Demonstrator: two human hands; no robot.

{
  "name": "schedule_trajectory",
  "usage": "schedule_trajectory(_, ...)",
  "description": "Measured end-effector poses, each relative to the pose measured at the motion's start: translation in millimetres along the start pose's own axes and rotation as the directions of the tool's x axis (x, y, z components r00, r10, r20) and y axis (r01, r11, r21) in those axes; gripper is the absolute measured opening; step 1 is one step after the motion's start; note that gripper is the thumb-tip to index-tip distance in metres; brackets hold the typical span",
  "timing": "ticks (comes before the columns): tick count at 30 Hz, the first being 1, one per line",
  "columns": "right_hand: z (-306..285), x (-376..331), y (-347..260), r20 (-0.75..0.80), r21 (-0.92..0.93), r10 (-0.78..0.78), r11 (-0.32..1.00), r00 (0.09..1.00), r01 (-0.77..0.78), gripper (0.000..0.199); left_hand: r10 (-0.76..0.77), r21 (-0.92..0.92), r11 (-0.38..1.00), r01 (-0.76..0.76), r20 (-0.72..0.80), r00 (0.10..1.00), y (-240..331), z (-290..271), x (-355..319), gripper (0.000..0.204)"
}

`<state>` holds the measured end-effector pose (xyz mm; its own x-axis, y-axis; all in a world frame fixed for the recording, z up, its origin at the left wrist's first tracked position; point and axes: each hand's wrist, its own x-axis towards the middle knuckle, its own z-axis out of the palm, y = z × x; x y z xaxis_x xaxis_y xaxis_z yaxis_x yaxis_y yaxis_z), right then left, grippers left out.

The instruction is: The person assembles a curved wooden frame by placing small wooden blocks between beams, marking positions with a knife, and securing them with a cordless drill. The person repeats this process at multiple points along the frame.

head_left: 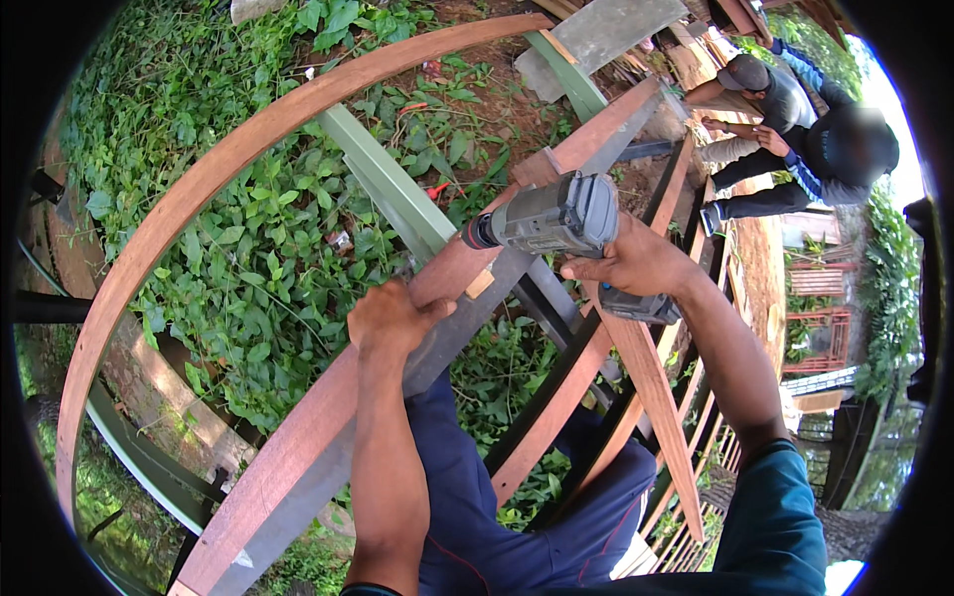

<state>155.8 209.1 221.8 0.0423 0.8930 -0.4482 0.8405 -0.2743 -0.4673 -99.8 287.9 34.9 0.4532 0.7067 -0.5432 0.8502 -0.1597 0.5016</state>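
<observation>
My right hand [644,260] is wrapped round the handle of a grey cordless drill [552,217]. The drill lies sideways, its dark chuck pointing left at a long reddish-brown wooden beam [288,432]. Its tip is hidden, so I cannot tell whether a bit touches the wood. Closed over the same beam, just below the drill, is my left hand [390,320]. The beam slants from lower left to upper right along a dark grey metal bar [328,459]. A green metal strut [393,179] meets it near the chuck, and a small wood block [481,285] sits beside it.
A curved wooden rail [189,204] arcs round the left over leafy plants [258,258]. More wooden slats [651,397] and dark bars lie under my right arm. Two people [795,119] are at the upper right. A grey board [601,45] lies at the top.
</observation>
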Motion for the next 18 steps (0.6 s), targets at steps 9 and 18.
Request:
schedule_trajectory(9, -7, 18, -8, 0.065, 0.015, 0.075, 0.997, 0.995, -0.076, 0.033, 0.019, -0.031, 0.999, -0.020, -0.047, 0.999, -2, 2, -1, 0.083)
schedule_trajectory(18, -10, 18, -9, 0.121, 0.098, 0.100, 0.989, 0.988, -0.112, 0.037, 0.009, -0.040, 0.999, -0.011, -0.050, 0.999, -1, 2, -2, 0.084)
